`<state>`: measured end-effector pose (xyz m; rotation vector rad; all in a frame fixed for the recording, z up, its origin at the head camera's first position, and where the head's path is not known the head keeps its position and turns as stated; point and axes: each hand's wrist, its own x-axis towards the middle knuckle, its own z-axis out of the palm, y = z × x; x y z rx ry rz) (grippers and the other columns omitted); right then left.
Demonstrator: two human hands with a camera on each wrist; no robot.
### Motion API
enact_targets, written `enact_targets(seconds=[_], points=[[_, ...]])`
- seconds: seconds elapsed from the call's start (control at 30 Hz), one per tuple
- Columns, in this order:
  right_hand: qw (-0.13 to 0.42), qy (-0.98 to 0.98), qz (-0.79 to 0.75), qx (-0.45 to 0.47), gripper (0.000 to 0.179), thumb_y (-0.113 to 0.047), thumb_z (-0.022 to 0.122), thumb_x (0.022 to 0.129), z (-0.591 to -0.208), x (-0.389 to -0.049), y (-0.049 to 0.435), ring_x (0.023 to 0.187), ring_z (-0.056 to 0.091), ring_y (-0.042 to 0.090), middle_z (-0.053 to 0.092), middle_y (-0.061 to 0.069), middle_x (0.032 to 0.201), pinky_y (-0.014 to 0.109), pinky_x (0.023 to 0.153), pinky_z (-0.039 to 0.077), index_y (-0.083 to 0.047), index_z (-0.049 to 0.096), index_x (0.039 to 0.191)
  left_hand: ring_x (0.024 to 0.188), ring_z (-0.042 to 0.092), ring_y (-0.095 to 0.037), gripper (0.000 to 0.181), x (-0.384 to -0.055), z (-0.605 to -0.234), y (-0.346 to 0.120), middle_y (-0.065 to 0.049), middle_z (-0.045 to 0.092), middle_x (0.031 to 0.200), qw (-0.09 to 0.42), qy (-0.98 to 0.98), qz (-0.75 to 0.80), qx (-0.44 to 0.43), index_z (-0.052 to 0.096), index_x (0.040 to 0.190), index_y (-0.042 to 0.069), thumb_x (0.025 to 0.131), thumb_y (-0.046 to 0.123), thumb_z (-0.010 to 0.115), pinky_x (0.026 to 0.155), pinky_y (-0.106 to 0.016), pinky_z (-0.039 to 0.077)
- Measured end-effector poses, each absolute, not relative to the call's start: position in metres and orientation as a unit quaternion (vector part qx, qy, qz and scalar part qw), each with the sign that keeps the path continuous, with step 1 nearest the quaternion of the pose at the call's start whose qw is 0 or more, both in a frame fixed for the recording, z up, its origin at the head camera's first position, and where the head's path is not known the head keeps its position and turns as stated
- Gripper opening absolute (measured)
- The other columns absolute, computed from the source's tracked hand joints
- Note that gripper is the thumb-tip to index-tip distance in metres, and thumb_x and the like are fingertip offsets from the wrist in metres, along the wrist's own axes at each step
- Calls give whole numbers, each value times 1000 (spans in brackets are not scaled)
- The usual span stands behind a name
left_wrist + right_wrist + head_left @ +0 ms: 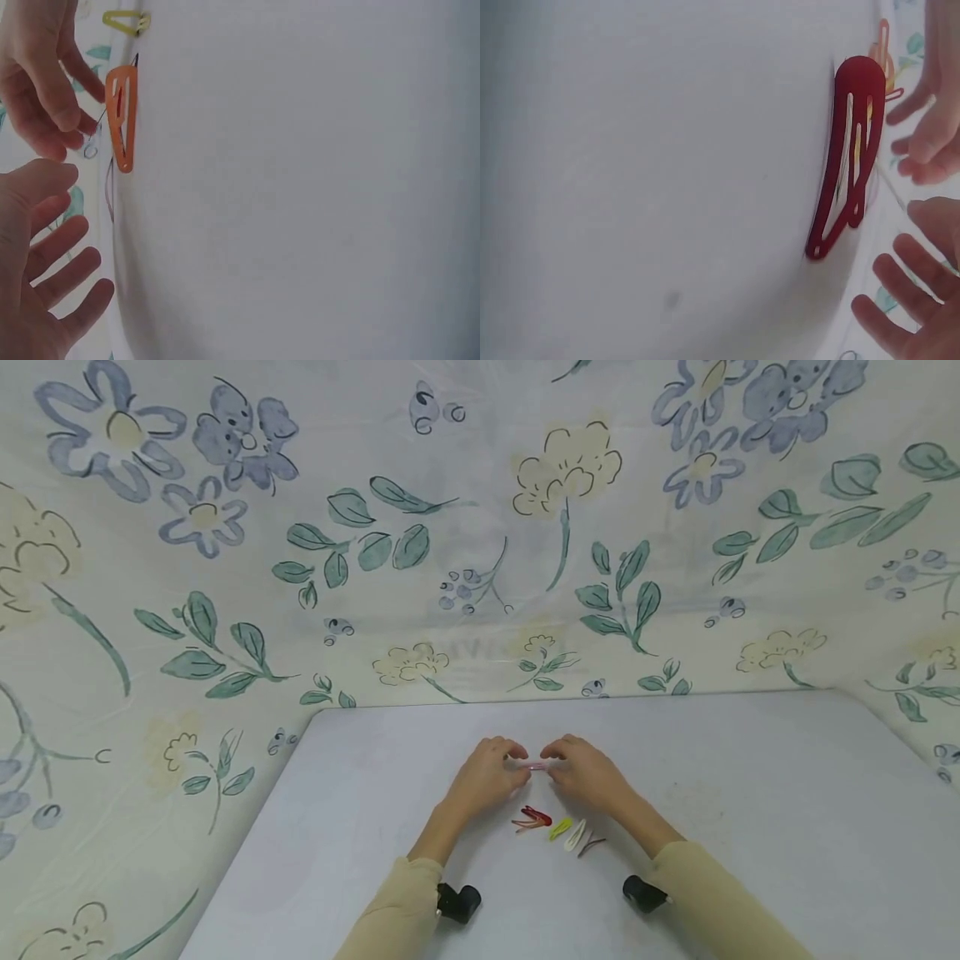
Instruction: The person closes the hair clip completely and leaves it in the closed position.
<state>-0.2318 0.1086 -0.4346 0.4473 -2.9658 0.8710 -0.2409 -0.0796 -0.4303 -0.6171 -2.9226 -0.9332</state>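
Over the middle of the white table, my left hand (pixel 487 777) and right hand (pixel 588 772) face each other. A small pink hair clip (pixel 536 767) spans the gap between their thumbs and fingertips, each hand pinching one end. The fingertips hide much of it. Nearer to me lie several loose snap hair clips: a red clip (pixel 536 816), a yellow clip (pixel 560 829), a white clip (pixel 576 835) and a brownish clip (pixel 591 847). An orange clip (pixel 124 120) looms large in the left wrist view, and the red clip does so in the right wrist view.
The white table (pixel 360 827) has a straight back edge, behind which hangs a flower-printed sheet (pixel 480 527). Black wrist devices sit inside both forearms, one (pixel 459 903) at the left sleeve and one (pixel 643 894) at the right sleeve.
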Motion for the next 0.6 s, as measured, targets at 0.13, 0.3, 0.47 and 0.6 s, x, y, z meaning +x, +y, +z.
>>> enact_targets(seconds=[0.13,0.3,0.47,0.6], points=[[23,-945,288,151,25,-12,70,91,-431,-224,117,111,61,22,65,2,114,41,97,51,-13,68,116,109,54,-22,25,-233,-431,-81,-4,65,113,8,-927,-325,-190,69,111,11,89,23,69,95,-43,47],[30,-939,298,169,25,-13,70,91,-430,-215,130,109,62,23,66,3,113,41,94,52,-12,67,116,116,53,-24,30,-221,-425,-79,-3,64,118,18,-914,-351,-204,68,115,10,89,25,69,100,-45,46],[42,-929,310,198,24,-10,70,90,-428,-206,144,105,62,23,67,3,109,42,91,53,-11,67,114,109,56,-23,34,-208,-415,-74,-6,65,112,18,-901,-358,-244,65,120,9,89,25,70,91,-40,50],[35,-927,312,205,24,-9,70,90,-428,-197,153,103,62,22,67,2,108,42,90,54,-10,67,113,103,58,-22,37,-197,-411,-68,-7,65,107,15,-898,-346,-270,64,121,9,88,24,72,83,-34,51]])
